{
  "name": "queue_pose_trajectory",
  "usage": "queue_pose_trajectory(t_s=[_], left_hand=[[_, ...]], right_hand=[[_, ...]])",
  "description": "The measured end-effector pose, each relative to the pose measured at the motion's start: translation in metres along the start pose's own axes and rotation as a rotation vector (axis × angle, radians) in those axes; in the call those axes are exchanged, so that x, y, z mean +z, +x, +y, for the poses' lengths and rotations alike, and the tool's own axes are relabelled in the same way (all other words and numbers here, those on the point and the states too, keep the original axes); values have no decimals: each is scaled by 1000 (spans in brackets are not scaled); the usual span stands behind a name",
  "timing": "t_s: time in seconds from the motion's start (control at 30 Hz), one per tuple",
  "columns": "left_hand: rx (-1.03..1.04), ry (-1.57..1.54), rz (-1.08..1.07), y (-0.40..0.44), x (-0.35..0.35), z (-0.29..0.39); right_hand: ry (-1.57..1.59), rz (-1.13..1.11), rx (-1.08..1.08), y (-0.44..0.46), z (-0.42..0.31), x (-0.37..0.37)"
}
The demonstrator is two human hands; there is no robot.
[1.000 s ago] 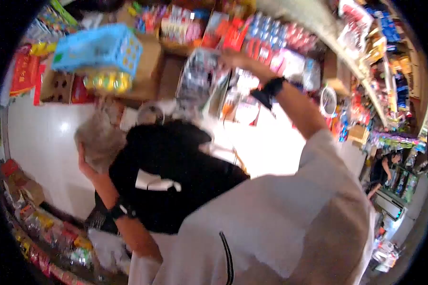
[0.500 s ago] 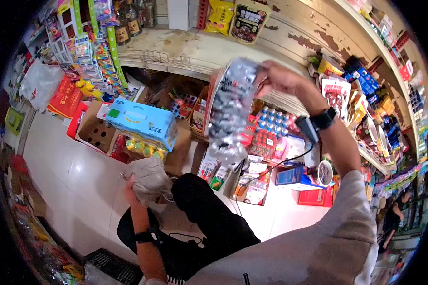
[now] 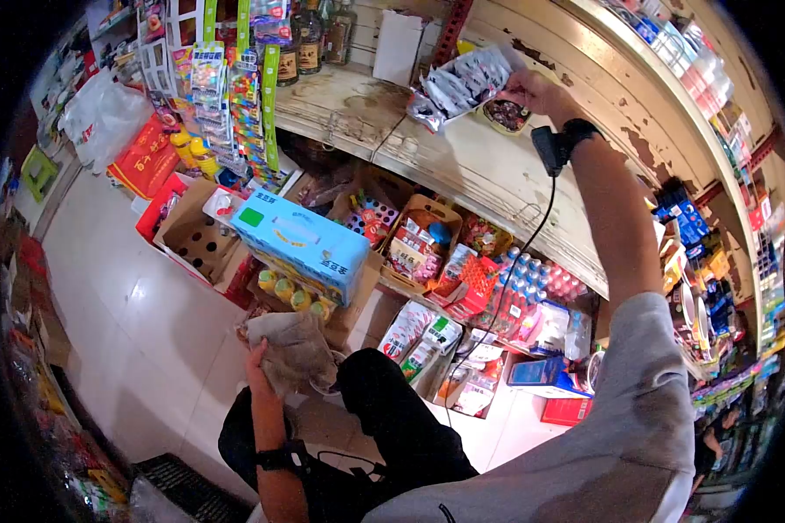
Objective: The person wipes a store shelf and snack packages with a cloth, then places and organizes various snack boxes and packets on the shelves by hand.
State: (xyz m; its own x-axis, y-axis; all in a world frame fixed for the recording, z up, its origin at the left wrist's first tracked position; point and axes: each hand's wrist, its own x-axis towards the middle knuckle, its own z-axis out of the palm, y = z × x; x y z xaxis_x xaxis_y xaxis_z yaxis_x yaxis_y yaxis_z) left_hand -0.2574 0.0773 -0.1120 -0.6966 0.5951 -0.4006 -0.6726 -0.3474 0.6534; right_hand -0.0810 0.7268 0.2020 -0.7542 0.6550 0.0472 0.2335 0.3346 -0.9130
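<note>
My right hand (image 3: pixel 532 91) grips the end of a clear plastic pack of silvery packets (image 3: pixel 464 84). The pack is over the worn white shelf (image 3: pixel 462 157); whether it touches the boards I cannot tell. Behind it, a dark snack pouch (image 3: pixel 504 116) is partly covered, and only a sliver of a yellow bag (image 3: pixel 467 46) shows. Low on the left, my left hand (image 3: pixel 258 368) is closed around a crumpled beige cloth (image 3: pixel 293 349), just in front of my knee. A blue carton (image 3: pixel 303 244) stands beyond the cloth, above several yellow-capped bottles (image 3: pixel 298 299).
Glass bottles (image 3: pixel 309 48) and a white box (image 3: pixel 399 45) stand along the shelf's back. Hanging candy strips (image 3: pixel 242 96) flank its left end. Below are a snack basket (image 3: pixel 419 240), bottle packs (image 3: pixel 528 283) and boxes on the tiled floor. A black cable (image 3: pixel 523 253) hangs from my right wrist.
My right hand has carried the pack of silvery packets up and back over the shelf, in front of the pouch. The cloth remains in my left hand. The view has shifted.
</note>
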Motion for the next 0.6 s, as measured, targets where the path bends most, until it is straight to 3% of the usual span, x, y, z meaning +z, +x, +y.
queue_pose_trajectory(t_s=[0.07, 0.13, 0.23, 0.27, 0.33, 0.43, 0.47, 0.57, 0.6], left_hand=[[-25, -19, 5, 0, -4, 1], [-52, -36, 15, -1, -4, 3], [-63, -99, -35, -1, -3, 3], [-83, -100, -35, 0, -4, 3], [-111, -92, -33, -1, -2, 3], [-104, 2, -6, 0, 2, 0], [-106, -4, -28, 6, -3, -6], [-95, 55, -10, 1, 11, -5], [-85, 110, 28, -3, 23, -4]], right_hand=[[-660, -44, -406, 67, 89, -48], [-661, -95, -453, 48, 95, -21], [-213, 58, -331, 17, 87, 25], [-152, -8, -228, 26, 100, 24], [223, -17, 190, 40, 101, 25], [462, 162, 239, 2, 49, 74], [408, 275, 375, 10, 44, 83], [341, 259, 207, -7, 35, 104], [336, 344, 258, -5, 33, 111]])
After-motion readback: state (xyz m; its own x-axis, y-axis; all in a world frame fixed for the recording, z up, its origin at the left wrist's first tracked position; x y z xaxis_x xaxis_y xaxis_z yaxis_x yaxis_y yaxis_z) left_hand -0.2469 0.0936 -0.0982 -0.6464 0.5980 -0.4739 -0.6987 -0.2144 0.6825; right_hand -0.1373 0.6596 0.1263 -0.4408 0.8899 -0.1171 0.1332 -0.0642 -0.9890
